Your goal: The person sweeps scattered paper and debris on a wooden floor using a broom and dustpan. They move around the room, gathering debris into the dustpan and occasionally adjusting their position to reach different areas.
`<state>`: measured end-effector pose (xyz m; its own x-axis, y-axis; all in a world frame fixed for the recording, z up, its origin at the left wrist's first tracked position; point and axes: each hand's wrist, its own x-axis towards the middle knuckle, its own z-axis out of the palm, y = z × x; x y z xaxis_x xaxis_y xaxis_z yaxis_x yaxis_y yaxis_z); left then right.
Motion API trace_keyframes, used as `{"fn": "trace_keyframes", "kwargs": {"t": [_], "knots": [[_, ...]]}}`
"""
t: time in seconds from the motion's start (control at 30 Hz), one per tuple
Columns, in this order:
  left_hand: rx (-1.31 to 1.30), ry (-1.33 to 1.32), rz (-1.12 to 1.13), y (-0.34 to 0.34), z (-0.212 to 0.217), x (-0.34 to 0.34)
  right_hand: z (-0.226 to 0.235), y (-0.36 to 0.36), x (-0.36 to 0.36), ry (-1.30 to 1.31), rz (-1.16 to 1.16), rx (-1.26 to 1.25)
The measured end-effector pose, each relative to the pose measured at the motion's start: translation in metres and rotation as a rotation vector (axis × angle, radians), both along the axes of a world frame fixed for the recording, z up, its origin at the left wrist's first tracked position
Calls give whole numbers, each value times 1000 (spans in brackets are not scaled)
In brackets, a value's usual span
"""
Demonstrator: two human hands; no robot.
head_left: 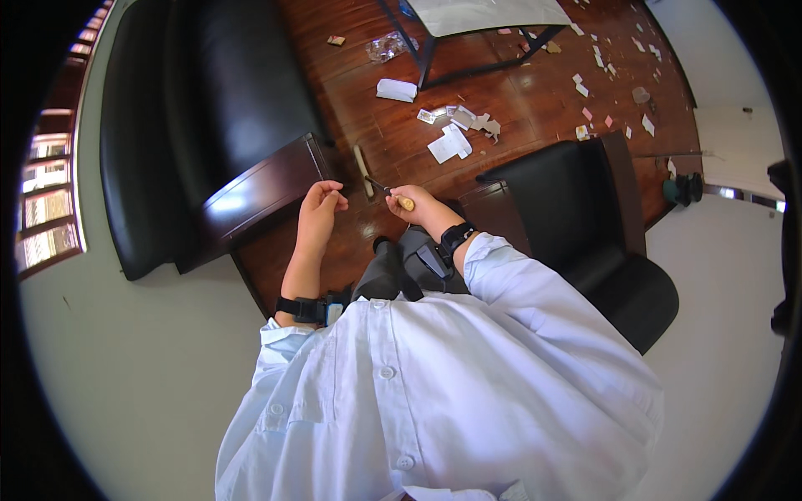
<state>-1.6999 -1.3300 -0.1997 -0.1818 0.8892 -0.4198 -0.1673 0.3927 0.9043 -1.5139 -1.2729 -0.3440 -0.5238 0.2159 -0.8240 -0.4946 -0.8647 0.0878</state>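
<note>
My right hand (416, 206) is closed around a tool with a yellowish wooden handle (406, 203). Its thin dark shaft points up and left, toward my left hand, and its exact kind is too small to make out. My left hand (319, 204) is raised just left of the tool, fingers curled in with the thumb close to them. Whether something small sits in those fingers I cannot see. Beyond the hands, a long pale strip (361, 163) appears near the tool's tip, beside the corner of the sofa arm.
On the left stands a black sofa (242, 83) with a dark wooden arm (259, 188). At right is a black armchair (551, 200). Paper scraps (451, 144) and a white box-like piece (396, 89) litter the wooden floor. A white-topped table (484, 15) stands ahead.
</note>
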Motion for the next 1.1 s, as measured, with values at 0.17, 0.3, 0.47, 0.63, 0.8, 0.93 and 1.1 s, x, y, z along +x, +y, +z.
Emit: {"fn": "trace_keyframes", "kwargs": {"t": [0.17, 0.3, 0.47, 0.63, 0.8, 0.93, 1.1], "knots": [[-45, 26, 42, -17, -5, 3, -48, 14, 29, 147, 43, -145], [-79, -2, -1, 14, -9, 20, -55, 47, 105, 220, -63, -209], [-35, -12, -38, 95, -7, 60, -38, 94, 222, 259, -236, 176], [-72, 31, -94, 159, -5, 94, -41, 168, 329, 1, -456, -46], [-127, 79, -141, 185, -8, 119, -42, 243, 402, -167, -537, 58], [-209, 133, -153, 195, -7, 134, -50, 266, 402, -489, -453, 200], [-196, 91, -154, 218, -15, 158, -44, 252, 408, -548, -488, 222]]}}
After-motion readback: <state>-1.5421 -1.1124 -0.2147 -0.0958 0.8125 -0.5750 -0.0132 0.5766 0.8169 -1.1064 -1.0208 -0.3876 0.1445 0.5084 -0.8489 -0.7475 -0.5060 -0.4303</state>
